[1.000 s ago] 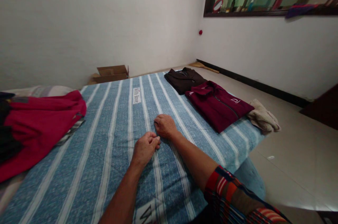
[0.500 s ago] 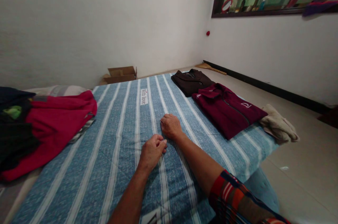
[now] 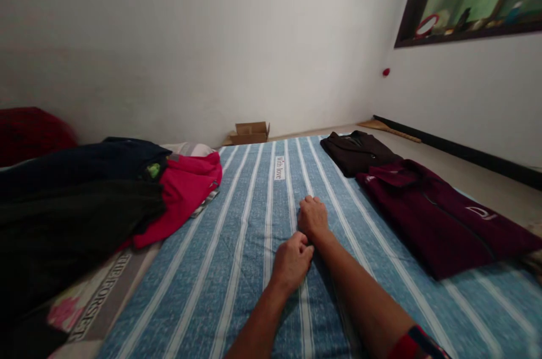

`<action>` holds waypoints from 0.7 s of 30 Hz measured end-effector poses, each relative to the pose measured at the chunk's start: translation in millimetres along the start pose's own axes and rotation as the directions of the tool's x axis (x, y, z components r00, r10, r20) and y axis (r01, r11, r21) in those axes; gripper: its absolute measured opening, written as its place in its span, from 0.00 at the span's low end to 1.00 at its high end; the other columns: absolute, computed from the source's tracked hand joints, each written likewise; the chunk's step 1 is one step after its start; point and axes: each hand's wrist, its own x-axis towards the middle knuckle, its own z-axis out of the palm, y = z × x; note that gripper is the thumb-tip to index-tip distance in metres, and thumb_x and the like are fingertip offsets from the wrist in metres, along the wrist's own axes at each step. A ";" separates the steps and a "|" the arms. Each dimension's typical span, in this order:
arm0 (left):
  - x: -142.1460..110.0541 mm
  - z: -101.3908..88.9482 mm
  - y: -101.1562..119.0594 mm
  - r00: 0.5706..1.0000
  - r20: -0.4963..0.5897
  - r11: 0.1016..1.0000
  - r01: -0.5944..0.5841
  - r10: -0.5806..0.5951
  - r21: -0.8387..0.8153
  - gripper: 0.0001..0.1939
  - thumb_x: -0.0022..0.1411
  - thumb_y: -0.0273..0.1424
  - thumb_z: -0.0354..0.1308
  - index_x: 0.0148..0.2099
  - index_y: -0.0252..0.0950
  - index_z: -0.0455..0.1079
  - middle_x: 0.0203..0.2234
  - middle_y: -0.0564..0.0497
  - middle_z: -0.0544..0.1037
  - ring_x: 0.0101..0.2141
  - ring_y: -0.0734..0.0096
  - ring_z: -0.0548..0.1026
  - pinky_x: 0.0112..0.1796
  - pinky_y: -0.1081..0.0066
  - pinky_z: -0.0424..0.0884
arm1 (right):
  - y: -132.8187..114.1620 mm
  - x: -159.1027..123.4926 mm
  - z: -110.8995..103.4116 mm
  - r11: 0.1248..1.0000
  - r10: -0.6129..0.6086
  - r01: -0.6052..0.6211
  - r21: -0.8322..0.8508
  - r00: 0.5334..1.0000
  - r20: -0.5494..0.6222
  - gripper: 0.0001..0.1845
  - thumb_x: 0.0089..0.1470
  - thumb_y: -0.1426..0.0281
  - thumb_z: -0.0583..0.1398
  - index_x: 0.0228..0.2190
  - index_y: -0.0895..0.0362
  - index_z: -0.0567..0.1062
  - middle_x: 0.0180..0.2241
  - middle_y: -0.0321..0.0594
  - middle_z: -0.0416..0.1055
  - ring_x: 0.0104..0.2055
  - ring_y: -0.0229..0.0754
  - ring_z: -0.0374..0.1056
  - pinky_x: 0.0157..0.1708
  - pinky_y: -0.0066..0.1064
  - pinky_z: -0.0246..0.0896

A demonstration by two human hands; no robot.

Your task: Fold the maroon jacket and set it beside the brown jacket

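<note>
My left hand (image 3: 293, 260) rests on a blue sheet with white stripes (image 3: 237, 218), its fingers curled and the thumb close to them. Nothing shows between those fingers. Just beyond it, slightly to the right, my right hand (image 3: 313, 215) lies knuckles up on the same sheet, fingers bent under. No object is visible in it, though its fingertips are hidden. The two hands are very close together near the left fingers and right wrist. To their right lies a folded maroon zip garment (image 3: 440, 212) with white lettering, beside a folded dark brown garment (image 3: 358, 151).
At the left, a pile holds a pink-red garment (image 3: 190, 184), a dark garment (image 3: 84, 218) and a navy one (image 3: 114, 150). A cardboard box (image 3: 250, 132) stands by the far wall. A window (image 3: 470, 3) is at upper right.
The view has turned left, so everything appears farther right and more of the clothing pile shows. My hands keep nearly the same pose and place on the sheet.
</note>
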 end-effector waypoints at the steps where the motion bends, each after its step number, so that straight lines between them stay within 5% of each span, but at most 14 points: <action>1: -0.7 0.0 -0.4 1.000 -0.001 1.000 -0.003 0.003 0.012 0.02 0.53 0.28 0.52 0.30 0.38 0.65 0.17 0.56 0.71 0.22 0.73 0.71 0.26 0.75 0.62 | -2.6 0.2 1.2 1.000 0.008 -0.008 -0.002 1.000 -0.002 0.12 0.55 0.78 0.50 0.32 0.58 0.73 0.37 0.48 0.67 0.43 0.48 0.60 0.36 0.35 0.53; 21: -12.3 3.1 0.6 1.000 0.015 0.989 -0.019 0.017 0.146 0.04 0.53 0.28 0.51 0.33 0.39 0.66 0.23 0.53 0.75 0.27 0.69 0.72 0.29 0.72 0.61 | -7.2 -1.1 10.3 1.000 -0.023 0.023 0.008 0.999 -0.042 0.10 0.55 0.73 0.53 0.28 0.55 0.73 0.33 0.43 0.68 0.39 0.46 0.60 0.36 0.34 0.50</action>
